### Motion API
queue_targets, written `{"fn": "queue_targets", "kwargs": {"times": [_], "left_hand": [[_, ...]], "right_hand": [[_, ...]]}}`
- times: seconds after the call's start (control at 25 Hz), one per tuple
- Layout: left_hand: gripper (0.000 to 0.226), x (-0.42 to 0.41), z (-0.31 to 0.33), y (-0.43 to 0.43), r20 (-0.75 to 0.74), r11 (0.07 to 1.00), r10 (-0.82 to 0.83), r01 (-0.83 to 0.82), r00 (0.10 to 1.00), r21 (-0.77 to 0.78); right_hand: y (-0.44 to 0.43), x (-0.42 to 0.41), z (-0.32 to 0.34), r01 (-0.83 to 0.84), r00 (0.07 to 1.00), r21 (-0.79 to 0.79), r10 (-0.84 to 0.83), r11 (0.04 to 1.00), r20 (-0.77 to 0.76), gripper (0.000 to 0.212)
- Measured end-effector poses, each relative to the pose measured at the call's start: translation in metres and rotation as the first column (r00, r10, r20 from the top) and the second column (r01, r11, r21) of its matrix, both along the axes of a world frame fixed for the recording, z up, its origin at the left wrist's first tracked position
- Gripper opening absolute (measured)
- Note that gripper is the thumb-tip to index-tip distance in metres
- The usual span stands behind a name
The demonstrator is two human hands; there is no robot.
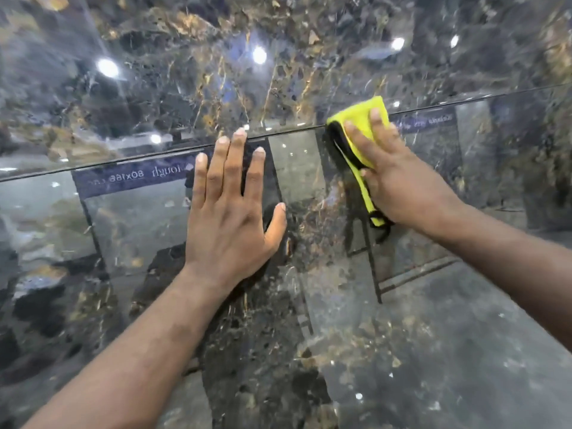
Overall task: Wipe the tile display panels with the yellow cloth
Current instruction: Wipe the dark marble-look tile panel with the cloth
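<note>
Two glossy dark marble tile panels fill the view, an upper panel [278, 41] and a lower panel [402, 335], split by a thin dark seam [123, 161]. My left hand [232, 209] lies flat on the lower panel just below the seam, fingers straight and spread. My right hand [399, 178] presses a folded yellow cloth [365, 125] with a black edge against the tile, right across the seam. Its fingers lie straight over the cloth and the thumb sits along the cloth's lower edge. Part of the cloth is hidden under the palm.
The polished tiles mirror ceiling lights [106, 68] and a blue showroom sign with reversed lettering [136, 178]. Reflected dark frame lines [371, 267] run down the lower panel. Nothing else stands in front of the panels.
</note>
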State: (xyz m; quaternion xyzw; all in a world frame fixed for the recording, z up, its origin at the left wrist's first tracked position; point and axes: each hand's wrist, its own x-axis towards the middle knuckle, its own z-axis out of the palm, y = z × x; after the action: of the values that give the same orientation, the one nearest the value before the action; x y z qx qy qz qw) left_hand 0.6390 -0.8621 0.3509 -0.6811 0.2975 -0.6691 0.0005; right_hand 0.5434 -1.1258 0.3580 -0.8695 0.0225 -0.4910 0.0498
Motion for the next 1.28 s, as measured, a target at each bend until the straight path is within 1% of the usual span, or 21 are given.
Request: {"fn": "queue_targets", "kwargs": {"times": [0.04,0.08,0.2,0.28,0.36,0.44,0.52,0.64,0.68,0.72,0.8,0.88,0.92,1.0,1.08,1.16,1.2,1.28], "left_hand": [[0.083,0.002,0.003,-0.010,0.003,1.000,0.007,-0.007,1.000,0.006],[0.083,0.004,0.004,-0.018,-0.001,1.000,0.006,-0.006,1.000,0.010],[0.084,0.014,-0.003,-0.029,-0.013,0.999,0.018,-0.018,1.000,0.030],[0.083,0.018,-0.008,-0.028,-0.002,0.998,0.040,-0.040,0.999,0.044],[0.083,0.018,-0.009,-0.029,0.008,0.997,0.068,-0.068,0.998,0.043],[0.083,0.018,-0.010,-0.030,0.017,0.995,0.084,-0.084,0.996,0.052],[0.083,0.019,-0.011,-0.030,0.019,0.995,0.088,-0.089,0.996,0.054],[0.083,0.019,-0.011,-0.030,0.025,0.995,0.088,-0.089,0.996,0.046],[0.083,0.018,-0.011,-0.030,0.025,0.995,0.086,-0.087,0.996,0.048],[0.083,0.019,-0.011,-0.030,0.022,0.995,0.087,-0.088,0.996,0.052],[0.083,0.018,-0.011,-0.030,0.012,0.994,0.089,-0.090,0.996,0.056],[0.084,0.017,-0.011,-0.030,0.006,0.994,0.084,-0.085,0.996,0.062],[0.083,0.017,-0.011,-0.030,0.004,0.995,0.080,-0.080,0.997,0.064],[0.083,0.017,-0.012,-0.029,0.008,0.995,0.078,-0.078,0.997,0.061],[0.082,0.017,-0.012,-0.030,0.004,0.995,0.074,-0.074,0.997,0.062],[0.082,0.017,-0.013,-0.030,0.000,0.996,0.064,-0.064,0.998,0.067],[0.082,0.017,-0.013,-0.030,0.000,0.995,0.066,-0.066,0.998,0.069],[0.082,0.016,-0.011,-0.029,-0.003,0.995,0.060,-0.060,0.998,0.082]], "right_hand": [[0.005,0.004,0.007,0.011,1.000,0.009,-0.012,1.000,0.021,0.085],[0.010,0.008,0.004,0.005,0.999,-0.030,-0.004,1.000,0.039,0.088],[0.002,0.007,-0.039,-0.039,0.999,-0.231,0.043,0.972,0.012,0.099],[-0.023,0.002,-0.049,-0.004,1.000,-0.233,0.006,0.973,0.008,0.099],[-0.039,0.002,-0.027,0.008,0.999,-0.113,-0.004,0.994,0.037,0.090],[-0.038,0.007,-0.010,-0.033,0.997,-0.024,0.035,0.999,0.069,0.085],[-0.025,0.012,-0.016,-0.039,0.993,-0.066,0.046,0.997,0.109,0.090],[-0.023,0.010,-0.060,-0.001,0.997,-0.230,0.018,0.973,0.074,0.095],[-0.029,0.006,-0.068,0.020,0.999,-0.250,-0.008,0.968,0.048,0.094],[-0.038,0.002,-0.067,0.037,0.999,-0.233,-0.031,0.972,0.027,0.091],[-0.051,-0.002,-0.043,0.047,0.999,-0.071,-0.047,0.996,-0.006,0.082],[-0.050,0.000,-0.018,0.024,0.999,0.056,-0.026,0.998,0.043,0.079],[-0.042,0.003,-0.013,0.018,0.998,0.062,-0.022,0.998,0.064,0.080],[-0.023,0.005,-0.024,-0.005,0.998,-0.028,0.007,1.000,0.065,0.080],[-0.015,0.001,-0.055,-0.004,1.000,-0.145,0.006,0.989,0.016,0.083],[-0.026,-0.007,-0.076,0.035,0.998,-0.193,-0.043,0.981,-0.039,0.084],[-0.036,-0.010,-0.071,0.050,0.997,-0.166,-0.058,0.985,-0.048,0.081],[-0.047,-0.010,-0.041,0.077,0.997,-0.008,-0.077,0.997,-0.027,0.076]]}}
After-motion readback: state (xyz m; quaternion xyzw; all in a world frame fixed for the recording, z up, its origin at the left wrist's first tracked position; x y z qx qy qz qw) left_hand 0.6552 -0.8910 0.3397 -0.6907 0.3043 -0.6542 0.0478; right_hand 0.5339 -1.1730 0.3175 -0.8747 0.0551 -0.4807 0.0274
